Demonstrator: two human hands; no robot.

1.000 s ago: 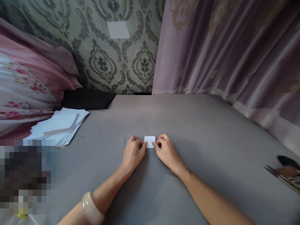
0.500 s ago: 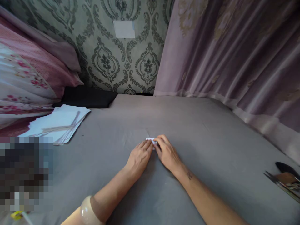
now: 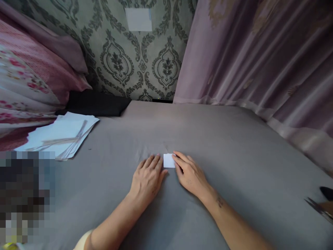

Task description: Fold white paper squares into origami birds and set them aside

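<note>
1. Nearest, at the bottom of the view, a pale bangle (image 3: pixel 84 239) rings the left forearm, partly cut off by the frame.
2. Out toward the right edge of the grey tabletop (image 3: pixel 208 135), a pointed metal tool (image 3: pixel 317 205) lies beside a dark rounded object (image 3: pixel 325 192); both are cut off by the frame.
3. The left hand (image 3: pixel 148 178) lies palm down on the tabletop, its fingers extended and the thumb held apart, gripping nothing. Its fingertips are right beside the left edge of a small white paper (image 3: pixel 169 161); whether they touch it, I cannot tell.
4. The right hand (image 3: pixel 191 175) has its fingers over the right end of that paper, thumb close below them; whether they pinch it or only rest there, I cannot tell.
5. The paper lies flat between the two hands, well in from the tabletop's far edge.
6. Farther off, toward the left edge, white sheets (image 3: pixel 66 130) lie in an uneven pile.
7. Behind them, a black folded item (image 3: pixel 96 103) covers the far left corner.
8. Beyond the far edge stands a patterned wall (image 3: pixel 142 66), with a mauve curtain (image 3: pixel 221 69) to its right.
</note>
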